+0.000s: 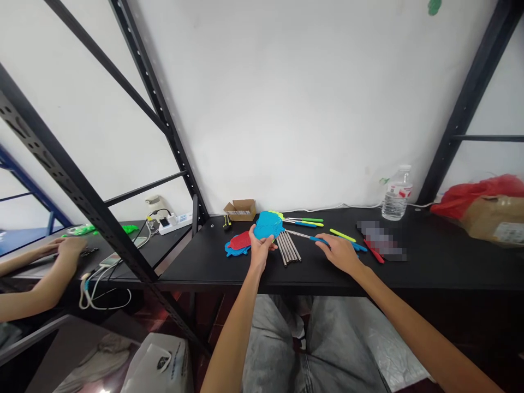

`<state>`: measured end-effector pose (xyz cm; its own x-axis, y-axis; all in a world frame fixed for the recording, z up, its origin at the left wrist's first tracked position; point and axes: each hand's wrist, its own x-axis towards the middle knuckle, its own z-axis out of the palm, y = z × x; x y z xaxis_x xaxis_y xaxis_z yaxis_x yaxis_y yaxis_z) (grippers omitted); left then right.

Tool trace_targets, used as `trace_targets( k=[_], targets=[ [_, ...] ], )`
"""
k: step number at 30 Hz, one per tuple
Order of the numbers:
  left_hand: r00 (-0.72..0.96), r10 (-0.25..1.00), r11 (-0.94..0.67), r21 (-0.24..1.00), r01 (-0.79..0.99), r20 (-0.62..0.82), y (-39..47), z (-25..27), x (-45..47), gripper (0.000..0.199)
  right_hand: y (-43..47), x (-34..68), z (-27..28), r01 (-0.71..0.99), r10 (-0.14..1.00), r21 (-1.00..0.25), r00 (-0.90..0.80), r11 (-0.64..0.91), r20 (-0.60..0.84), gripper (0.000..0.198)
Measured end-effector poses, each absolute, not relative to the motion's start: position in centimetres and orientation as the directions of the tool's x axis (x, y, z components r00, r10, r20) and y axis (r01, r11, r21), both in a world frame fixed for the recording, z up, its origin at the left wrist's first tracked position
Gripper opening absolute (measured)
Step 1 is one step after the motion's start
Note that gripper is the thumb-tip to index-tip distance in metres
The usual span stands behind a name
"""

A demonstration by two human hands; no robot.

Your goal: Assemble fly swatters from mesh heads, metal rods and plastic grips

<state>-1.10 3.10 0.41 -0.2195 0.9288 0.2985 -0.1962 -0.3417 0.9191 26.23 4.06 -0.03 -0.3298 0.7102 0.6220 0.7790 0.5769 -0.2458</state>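
Note:
A blue fly swatter (pixel 268 224) is held between my two hands above the black table. My left hand (pixel 260 251) grips the lower edge of its flat head, thumb on top. Around the blue handle end of its thin metal rod, my right hand (pixel 340 253) is closed. Several bare metal rods (pixel 290 252) lie side by side between my hands. Left of my left hand, a red swatter head (pixel 240 240) rests on a blue one (pixel 233 252). Behind the held swatter lie more swatters with green, blue and yellow handles (pixel 307 223), their heads partly hidden.
Right of my right hand lie a yellow handle (pixel 343 235) and a red handle (pixel 373 251). A small open carton (pixel 240 210) and a water bottle (pixel 397 194) stand near the wall. Black rack posts (pixel 176 142) flank the table (pixel 196 267). Another person's hands (pixel 67 254) are at left.

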Motion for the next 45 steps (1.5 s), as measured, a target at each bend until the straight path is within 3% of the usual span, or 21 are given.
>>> trace_targets(
  k=[5, 9, 19, 25, 33, 39, 45],
  targets=[
    [-0.194, 0.929, -0.351, 0.916, -0.195, 0.315, 2.6, 0.6, -0.8, 0.102, 7.3, 26.0, 1.3, 0.805, 0.721, -0.299, -0.214, 0.512, 0.659, 0.035],
    [-0.173, 0.932, -0.346, 0.924, -0.162, 0.319, 2.6, 0.6, -0.8, 0.093, 11.2, 24.8, 2.8, 0.844, 0.793, -0.324, -0.178, 0.427, 0.583, 0.034],
    [-0.093, 0.949, -0.304, 0.952, -0.030, 0.300, 2.7, 0.3, -0.9, 0.064, 16.9, 22.4, 1.8, 0.914, 0.878, -0.230, -0.213, 0.334, 0.429, 0.030],
    [-0.065, 0.947, -0.310, 0.949, 0.057, 0.314, 2.7, 0.3, -0.7, 0.044, 16.6, 22.7, 0.8, 0.931, 0.882, -0.153, -0.250, 0.333, 0.399, 0.028],
    [-0.013, 0.940, -0.332, 0.923, 0.194, 0.341, 3.0, -0.4, -0.6, 0.028, 14.0, 24.5, 1.7, 0.901, 0.841, -0.163, -0.293, 0.403, 0.455, 0.031],
    [-0.001, 0.903, -0.406, 0.854, 0.325, 0.430, 3.7, -1.1, -0.6, 0.034, 6.5, 29.0, 1.6, 0.775, 0.741, -0.155, -0.495, 0.613, 0.454, 0.036],
    [0.120, 0.833, -0.492, 0.623, 0.608, 0.540, 3.2, -0.8, -0.3, 0.044, 2.5, 30.8, -1.0, 0.788, 0.748, -0.171, -0.456, 0.591, 0.482, 0.032]
  ],
)
